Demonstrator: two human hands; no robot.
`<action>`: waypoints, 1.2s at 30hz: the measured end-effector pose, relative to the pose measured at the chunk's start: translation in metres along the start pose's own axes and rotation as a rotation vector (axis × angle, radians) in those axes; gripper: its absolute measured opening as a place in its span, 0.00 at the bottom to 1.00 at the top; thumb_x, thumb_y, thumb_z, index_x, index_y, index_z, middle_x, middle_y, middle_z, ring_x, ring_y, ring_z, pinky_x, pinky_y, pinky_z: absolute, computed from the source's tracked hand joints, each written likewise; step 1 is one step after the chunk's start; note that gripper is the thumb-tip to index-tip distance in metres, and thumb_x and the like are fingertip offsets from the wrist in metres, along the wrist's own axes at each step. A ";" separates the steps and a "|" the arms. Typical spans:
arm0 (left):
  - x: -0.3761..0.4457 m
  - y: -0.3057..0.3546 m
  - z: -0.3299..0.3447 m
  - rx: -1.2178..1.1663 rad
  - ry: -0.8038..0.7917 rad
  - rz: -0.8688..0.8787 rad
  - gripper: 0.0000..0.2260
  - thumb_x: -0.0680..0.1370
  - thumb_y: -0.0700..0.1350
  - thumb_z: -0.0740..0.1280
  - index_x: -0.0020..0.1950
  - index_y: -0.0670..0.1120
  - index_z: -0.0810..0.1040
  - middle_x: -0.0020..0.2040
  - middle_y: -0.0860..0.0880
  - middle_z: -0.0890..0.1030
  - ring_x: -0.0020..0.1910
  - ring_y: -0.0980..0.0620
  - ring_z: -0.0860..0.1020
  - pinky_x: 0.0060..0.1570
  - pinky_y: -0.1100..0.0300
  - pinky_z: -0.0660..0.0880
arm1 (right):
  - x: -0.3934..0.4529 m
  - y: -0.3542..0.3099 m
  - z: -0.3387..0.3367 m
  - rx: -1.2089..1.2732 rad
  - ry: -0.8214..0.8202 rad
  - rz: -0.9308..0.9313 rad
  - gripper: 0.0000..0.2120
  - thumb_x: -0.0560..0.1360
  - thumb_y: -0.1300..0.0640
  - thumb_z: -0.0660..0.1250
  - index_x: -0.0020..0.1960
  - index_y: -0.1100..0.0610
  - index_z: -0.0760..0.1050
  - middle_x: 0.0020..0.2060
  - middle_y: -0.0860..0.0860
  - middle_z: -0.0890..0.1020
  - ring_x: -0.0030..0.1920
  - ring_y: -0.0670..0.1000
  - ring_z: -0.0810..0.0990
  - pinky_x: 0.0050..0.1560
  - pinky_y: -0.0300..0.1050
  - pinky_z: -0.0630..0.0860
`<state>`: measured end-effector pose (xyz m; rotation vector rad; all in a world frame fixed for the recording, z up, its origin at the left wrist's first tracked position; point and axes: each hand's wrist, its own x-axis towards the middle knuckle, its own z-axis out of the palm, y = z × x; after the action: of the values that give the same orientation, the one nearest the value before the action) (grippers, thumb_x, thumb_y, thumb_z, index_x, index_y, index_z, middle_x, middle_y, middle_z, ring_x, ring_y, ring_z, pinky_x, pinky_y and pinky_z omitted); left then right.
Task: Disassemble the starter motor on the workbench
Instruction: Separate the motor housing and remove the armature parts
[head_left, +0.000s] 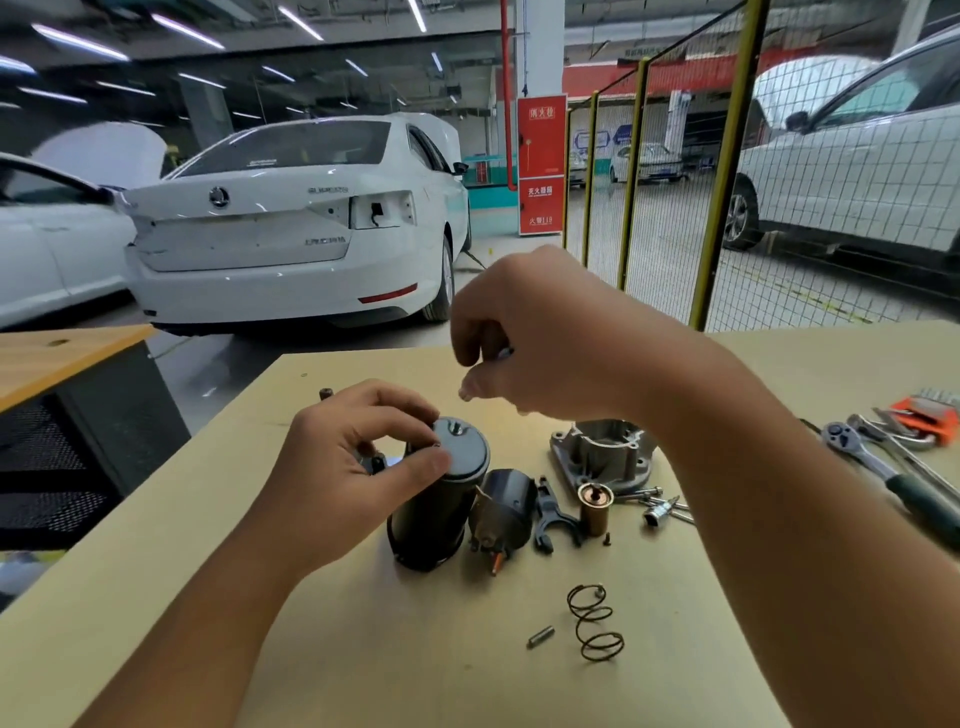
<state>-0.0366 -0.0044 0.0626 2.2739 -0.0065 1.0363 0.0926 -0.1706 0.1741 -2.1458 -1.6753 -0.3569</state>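
The starter motor body (436, 499), a black cylinder, stands upright near the centre of the workbench (322, 649). The person's left hand (358, 447) grips its upper end, thumb and fingers curled round the rim of the grey end cap (462, 447).

The right hand (540, 332) hovers above the bench at 1 o'clock from the motor body, clear of it. Its fingers are curled and pinch a small metallic item, mostly hidden; its type cannot be told.

Loose parts lie on the bench relative to the motor body:
- Solenoid housing (506, 512), black, lying just beside it at 3 o'clock.
- Shift fork (550, 514), black, further along at 3 o'clock.
- Copper-coloured plunger (595, 506), upright, beside the fork.
- Aluminium drive-end housing (602, 457), at 2 o'clock.
- Bolts and a socket (660, 512), in front of that housing.
- Coil spring (595, 621), at 5 o'clock, well apart.
- Small pin (540, 636), just left of the spring.

A ratchet wrench (878, 462) lies near the right edge of the bench. A white sedan (291, 228) stands beyond the bench at 12 o'clock.
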 end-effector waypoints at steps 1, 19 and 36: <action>0.000 0.000 0.001 0.005 0.015 0.008 0.04 0.74 0.47 0.79 0.44 0.51 0.86 0.50 0.56 0.84 0.52 0.52 0.83 0.43 0.66 0.75 | 0.001 0.001 0.000 0.018 0.004 0.014 0.08 0.70 0.51 0.79 0.42 0.48 0.80 0.33 0.42 0.78 0.28 0.37 0.74 0.30 0.33 0.76; -0.011 0.008 0.004 0.482 -1.003 -0.198 0.05 0.75 0.52 0.76 0.49 0.53 0.87 0.39 0.62 0.82 0.41 0.66 0.79 0.34 0.73 0.71 | 0.011 0.015 0.045 0.277 -0.176 0.066 0.12 0.82 0.50 0.63 0.64 0.46 0.67 0.38 0.38 0.70 0.39 0.35 0.73 0.36 0.37 0.65; -0.007 -0.013 0.016 0.152 -0.219 -0.367 0.29 0.51 0.65 0.80 0.49 0.64 0.79 0.45 0.65 0.83 0.48 0.65 0.81 0.50 0.54 0.81 | 0.006 -0.002 0.067 -0.161 -0.184 0.025 0.28 0.55 0.32 0.71 0.48 0.48 0.77 0.36 0.46 0.76 0.35 0.47 0.75 0.28 0.42 0.71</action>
<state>-0.0273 -0.0039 0.0433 2.3939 0.3951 0.6125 0.0894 -0.1340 0.1171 -2.3790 -1.7700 -0.3039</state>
